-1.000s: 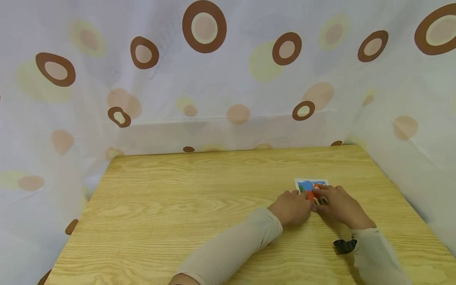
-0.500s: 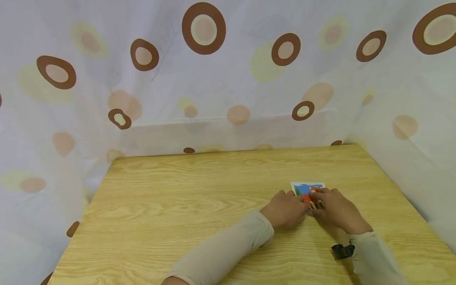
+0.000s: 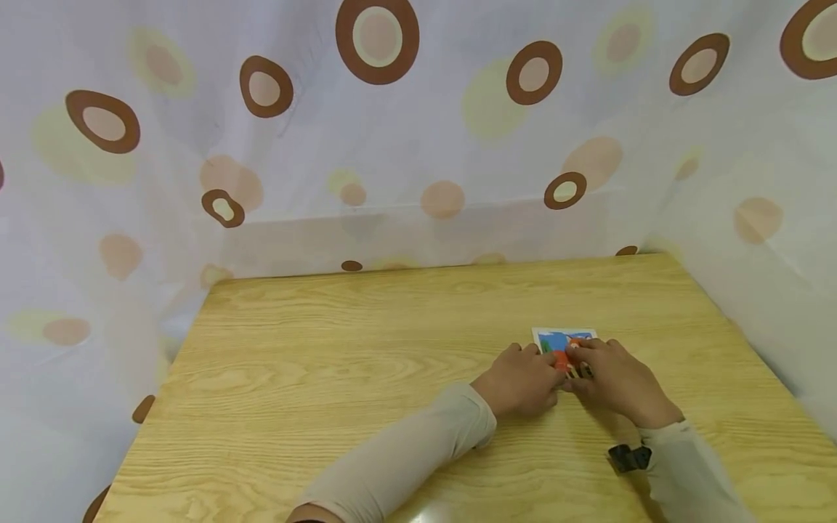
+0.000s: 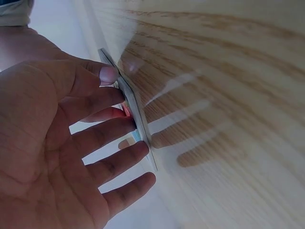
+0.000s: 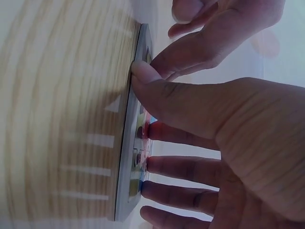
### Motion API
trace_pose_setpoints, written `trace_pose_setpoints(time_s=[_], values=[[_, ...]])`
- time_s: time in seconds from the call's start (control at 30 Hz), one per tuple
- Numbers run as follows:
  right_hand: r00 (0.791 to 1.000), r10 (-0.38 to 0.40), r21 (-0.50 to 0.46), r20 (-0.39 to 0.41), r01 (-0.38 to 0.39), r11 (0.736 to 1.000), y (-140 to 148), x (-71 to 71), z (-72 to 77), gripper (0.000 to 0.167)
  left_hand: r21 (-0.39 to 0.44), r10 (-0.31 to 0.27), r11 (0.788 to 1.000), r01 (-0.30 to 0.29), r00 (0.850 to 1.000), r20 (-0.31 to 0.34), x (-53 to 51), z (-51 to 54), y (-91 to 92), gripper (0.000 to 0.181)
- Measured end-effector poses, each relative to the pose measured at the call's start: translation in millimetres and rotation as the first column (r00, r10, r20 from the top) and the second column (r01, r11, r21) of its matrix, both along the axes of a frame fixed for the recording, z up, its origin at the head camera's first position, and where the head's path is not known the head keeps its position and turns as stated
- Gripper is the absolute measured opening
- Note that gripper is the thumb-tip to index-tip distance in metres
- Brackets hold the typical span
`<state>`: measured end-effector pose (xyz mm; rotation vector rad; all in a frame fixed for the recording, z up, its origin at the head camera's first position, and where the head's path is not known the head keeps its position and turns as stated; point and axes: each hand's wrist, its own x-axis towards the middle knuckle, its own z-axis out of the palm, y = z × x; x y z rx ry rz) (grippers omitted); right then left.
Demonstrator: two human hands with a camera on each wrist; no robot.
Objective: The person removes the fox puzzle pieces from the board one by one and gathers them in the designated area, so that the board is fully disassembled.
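A small flat picture puzzle (image 3: 553, 340) in a pale frame lies on the right part of the wooden table. Its face is blue, red and green, and seams show between pieces in the right wrist view. My left hand (image 3: 522, 379) holds its left side, thumb at the near edge and fingertips along the rim. At the right, my right hand (image 3: 620, 380) has its thumb (image 5: 146, 72) on the near edge and its fingertips on the picture. Both hands cover the puzzle's near part in the head view. Left-hand fingers also reach the face in the right wrist view.
The wood-grain table (image 3: 314, 378) reaches far to the left of the hands. A white curtain (image 3: 392, 145) with brown and beige rings encloses the back and both sides. A black strap device (image 3: 630, 458) sits at the right wrist.
Both hands and the puzzle have shifted slightly left and nearer on the table. The grasp looks much the same. The head view has tilted a little.
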<state>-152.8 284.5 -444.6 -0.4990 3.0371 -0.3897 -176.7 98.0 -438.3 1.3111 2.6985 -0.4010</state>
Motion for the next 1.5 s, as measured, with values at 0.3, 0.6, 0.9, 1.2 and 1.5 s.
trace_pose_setpoints(time_s=[0.3, 0.6, 0.9, 1.2, 1.5], values=[[1.0, 0.003, 0.003, -0.004, -0.003, 1.0, -8, 4.3, -1.6, 0.051, 0.036, -0.017, 0.999, 0.017, 1.0, 0.003, 3.1, 0.2, -8.9, 0.031], [0.999, 0.013, -0.022, -0.035, -0.014, 1.0, -22, 7.5, -3.3, 0.049, 0.025, -0.034, 0.999, 0.034, 0.999, -0.013, 6.8, 5.5, -23.2, 0.032], [0.994, 0.054, 0.022, -0.097, -0.052, 0.998, -37, 15.3, -8.0, 0.051, 0.022, -0.067, 0.997, 0.068, 0.997, -0.048, 15.6, 3.0, -40.4, 0.029], [0.98, 0.096, 0.079, -0.176, -0.083, 0.993, -48, 23.4, -6.0, 0.053, 0.027, -0.074, 0.997, 0.076, 0.996, -0.057, 24.0, 2.5, -51.9, 0.029], [0.961, 0.147, 0.105, -0.235, -0.125, 0.987, -61, 26.1, -5.8, 0.049, 0.066, -0.069, 0.995, 0.074, 0.994, -0.082, 31.9, 2.8, -66.1, 0.026]])
